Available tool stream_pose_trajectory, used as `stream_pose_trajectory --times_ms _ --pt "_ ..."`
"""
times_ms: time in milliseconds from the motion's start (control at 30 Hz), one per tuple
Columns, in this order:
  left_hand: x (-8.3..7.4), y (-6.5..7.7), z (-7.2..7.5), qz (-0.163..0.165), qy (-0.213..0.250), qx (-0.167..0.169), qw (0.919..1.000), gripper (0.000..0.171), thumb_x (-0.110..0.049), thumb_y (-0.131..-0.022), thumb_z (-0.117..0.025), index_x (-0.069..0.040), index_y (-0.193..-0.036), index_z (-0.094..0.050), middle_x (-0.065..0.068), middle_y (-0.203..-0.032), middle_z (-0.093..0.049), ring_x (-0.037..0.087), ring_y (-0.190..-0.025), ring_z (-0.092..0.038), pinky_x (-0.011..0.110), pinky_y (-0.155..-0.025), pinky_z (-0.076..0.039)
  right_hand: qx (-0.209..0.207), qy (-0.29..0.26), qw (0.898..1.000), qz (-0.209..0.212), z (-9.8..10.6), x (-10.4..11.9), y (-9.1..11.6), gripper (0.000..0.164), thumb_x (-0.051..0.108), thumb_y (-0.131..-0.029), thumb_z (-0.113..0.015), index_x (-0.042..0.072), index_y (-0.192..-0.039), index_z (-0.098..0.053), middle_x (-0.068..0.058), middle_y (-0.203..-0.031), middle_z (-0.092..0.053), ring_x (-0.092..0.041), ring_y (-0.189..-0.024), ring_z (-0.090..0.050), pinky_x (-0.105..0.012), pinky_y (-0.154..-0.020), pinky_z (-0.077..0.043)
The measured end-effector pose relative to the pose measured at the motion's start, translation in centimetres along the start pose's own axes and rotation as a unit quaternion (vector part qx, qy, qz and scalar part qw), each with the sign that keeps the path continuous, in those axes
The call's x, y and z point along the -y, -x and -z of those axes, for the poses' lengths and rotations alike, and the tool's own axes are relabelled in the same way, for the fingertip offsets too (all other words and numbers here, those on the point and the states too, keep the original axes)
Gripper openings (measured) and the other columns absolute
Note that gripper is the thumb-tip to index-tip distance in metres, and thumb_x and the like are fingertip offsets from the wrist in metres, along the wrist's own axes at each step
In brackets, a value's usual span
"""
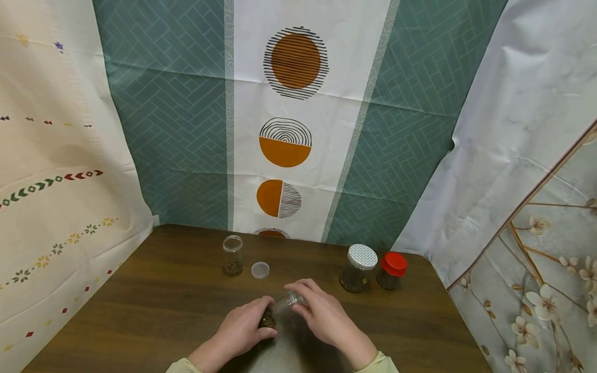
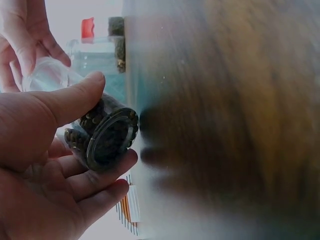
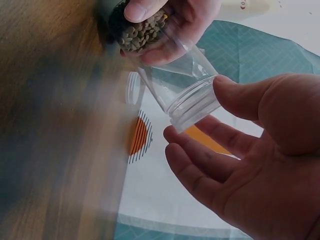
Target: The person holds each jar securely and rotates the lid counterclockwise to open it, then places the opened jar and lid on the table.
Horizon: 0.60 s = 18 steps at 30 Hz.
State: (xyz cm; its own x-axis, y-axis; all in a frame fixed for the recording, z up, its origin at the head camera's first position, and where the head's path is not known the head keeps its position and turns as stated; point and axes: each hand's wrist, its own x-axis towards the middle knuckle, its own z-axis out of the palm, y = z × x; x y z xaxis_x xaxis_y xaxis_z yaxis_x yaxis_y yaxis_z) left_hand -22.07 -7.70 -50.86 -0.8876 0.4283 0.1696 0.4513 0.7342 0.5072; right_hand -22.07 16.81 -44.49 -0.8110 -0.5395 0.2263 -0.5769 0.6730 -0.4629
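Note:
My left hand (image 1: 243,325) grips a clear plastic jar (image 3: 167,82) round its lower part, thumb on one side and fingers on the other. The jar tilts above the table, with small brown-green seeds (image 3: 142,36) gathered at its base. A clear lid (image 3: 196,102) sits on its mouth. My right hand (image 1: 323,312) holds this lid, thumb at one edge and fingertips at the opposite side. In the left wrist view the jar's round base (image 2: 112,137) faces the camera.
On the wooden table (image 1: 177,290), an uncovered jar (image 1: 232,254) partly filled with seeds stands at back left, beside a loose clear lid (image 1: 260,270). At right stand a jar with a white patterned lid (image 1: 362,256) and a smaller red-topped jar (image 1: 394,264). Fabric hangs behind.

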Motion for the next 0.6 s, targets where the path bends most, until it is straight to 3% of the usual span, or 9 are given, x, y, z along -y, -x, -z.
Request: stream_pose_trajectory --times_ms 600 --pt "-0.03 0.06 0.21 -0.005 0.004 -0.003 1.0000 0.054 -0.036 -0.089 -0.094 -0.013 -0.128 -0.064 -0.001 -0.116 -0.073 0.020 -0.097 -0.071 0.046 -0.076 -0.057 -0.027 0.009 1.000 -0.003 0.50 0.01 0.20 0.044 0.017 -0.107 -0.075 0.025 -0.150 -0.066 0.003 -0.145 -0.062 -0.013 -0.106 -0.070 -0.039 -0.081 -0.059"
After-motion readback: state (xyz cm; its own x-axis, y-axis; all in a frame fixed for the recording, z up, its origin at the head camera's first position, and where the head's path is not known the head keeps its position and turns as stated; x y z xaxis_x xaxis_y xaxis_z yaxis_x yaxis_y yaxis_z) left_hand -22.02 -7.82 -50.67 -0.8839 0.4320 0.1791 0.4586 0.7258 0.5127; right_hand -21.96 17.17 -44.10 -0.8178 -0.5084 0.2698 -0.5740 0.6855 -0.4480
